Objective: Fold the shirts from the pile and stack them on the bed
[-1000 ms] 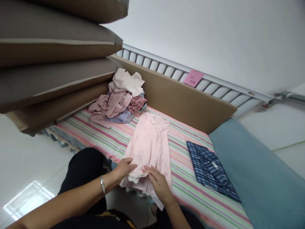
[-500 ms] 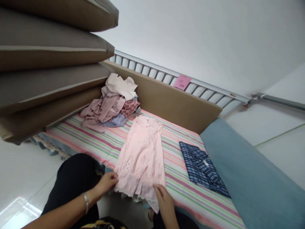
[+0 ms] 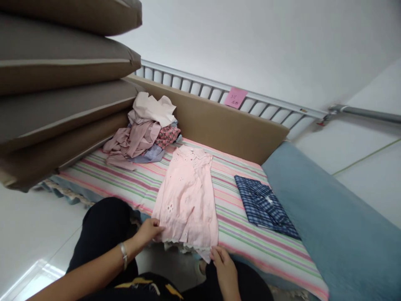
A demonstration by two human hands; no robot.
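Observation:
A pale pink sleeveless blouse with a collar, cut-out eyelets and a scalloped hem lies front side up on the striped sheet. Its hem hangs slightly over the near edge. My left hand is closed on the left end of the hem, thumb and fingers pinching the cloth. At the right hem corner, my right hand pinches the fabric between thumb and fingers. A folded blue plaid garment lies to the right of the blouse, apart from both hands.
A heap of crumpled clothes sits at the back left, beside stacked brown cushions. Behind the striped sheet stands a brown board below a white railing. A pink note is on the railing. Blue padding borders the right side.
My right hand has shifted outward to the right hem corner, and the lower edge is drawn straighter. My left hand stays on its side of the hem. The view has tilted slightly.

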